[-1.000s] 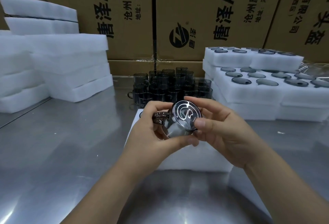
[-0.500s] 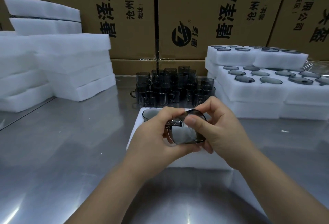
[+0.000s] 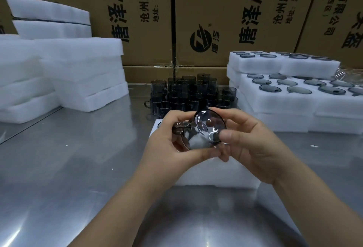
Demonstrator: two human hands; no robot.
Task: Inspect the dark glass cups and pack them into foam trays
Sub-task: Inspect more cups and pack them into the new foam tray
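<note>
Both hands grasp one dark glass cup (image 3: pixel 204 128) over the near foam tray (image 3: pixel 216 172); left hand (image 3: pixel 167 142) curls beside its handle, right hand (image 3: pixel 249 144) pinches the base. Loose cups (image 3: pixel 188 95) cluster farther back.

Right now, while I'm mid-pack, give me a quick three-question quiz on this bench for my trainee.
1. True or false: the dark glass cup is gripped by both the left hand and the right hand.
2. Where do the unpacked cups stand? A) on the metal table, between the foam tray and the cardboard boxes; B) on top of the cardboard boxes; C) inside the foam tray.
3. Fill in: the filled trays are stacked on the person's ___ side.
Key: 1 true; 2 A; 3 right.
</note>
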